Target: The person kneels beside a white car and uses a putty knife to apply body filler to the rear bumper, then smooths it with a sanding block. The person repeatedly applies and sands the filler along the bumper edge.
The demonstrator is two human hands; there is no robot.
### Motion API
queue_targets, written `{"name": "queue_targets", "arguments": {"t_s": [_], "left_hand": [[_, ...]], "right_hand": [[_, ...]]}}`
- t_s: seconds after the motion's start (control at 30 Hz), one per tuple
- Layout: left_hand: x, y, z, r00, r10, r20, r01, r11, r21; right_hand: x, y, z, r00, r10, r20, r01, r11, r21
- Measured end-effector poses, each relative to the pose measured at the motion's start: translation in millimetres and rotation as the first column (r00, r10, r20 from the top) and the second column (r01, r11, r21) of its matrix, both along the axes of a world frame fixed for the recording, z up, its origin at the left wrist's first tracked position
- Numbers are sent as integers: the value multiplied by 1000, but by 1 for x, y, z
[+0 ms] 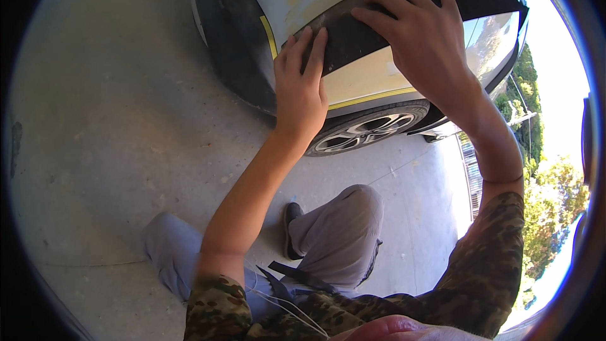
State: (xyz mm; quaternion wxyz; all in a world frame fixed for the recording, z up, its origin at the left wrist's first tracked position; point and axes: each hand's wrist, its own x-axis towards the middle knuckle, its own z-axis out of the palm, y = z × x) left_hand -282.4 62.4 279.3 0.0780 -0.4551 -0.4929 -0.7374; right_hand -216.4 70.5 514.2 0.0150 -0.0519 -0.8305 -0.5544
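A long, dark, flat strip (350,35) lies along the side of a pale car body (366,81), above the wheel. My left hand (299,91) rests on its left end with the fingers stretched out. Farther right, my right hand (429,44) is spread over the strip, its fingertips reaching toward the upper edge. Both palms face the car, so their undersides are hidden. Yellowish patches mark the paint above the strip. Yellow tape (369,99) runs along the panel's lower edge, and a shorter yellow piece (269,35) sits left of my left hand.
Below the panel is a wheel (372,131) with a spoked rim. The dark bumper (237,50) curves out at the left, over a grey concrete floor (113,120). My bent knee (360,208) is beneath my arms. Trees (549,196) stand outside at the right.
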Motion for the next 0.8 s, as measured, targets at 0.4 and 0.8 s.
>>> {"name": "queue_targets", "arguments": {"t_s": [0.4,0.8], "left_hand": [[21,-23,14,996,45,-79,-47,999,-21],[51,-39,8,986,76,-149,-81,996,-30]], "right_hand": [[40,-23,5,991,-7,-136,-4,997,-79],[87,-36,-2,978,-10,-210,-16,992,-123]]}}
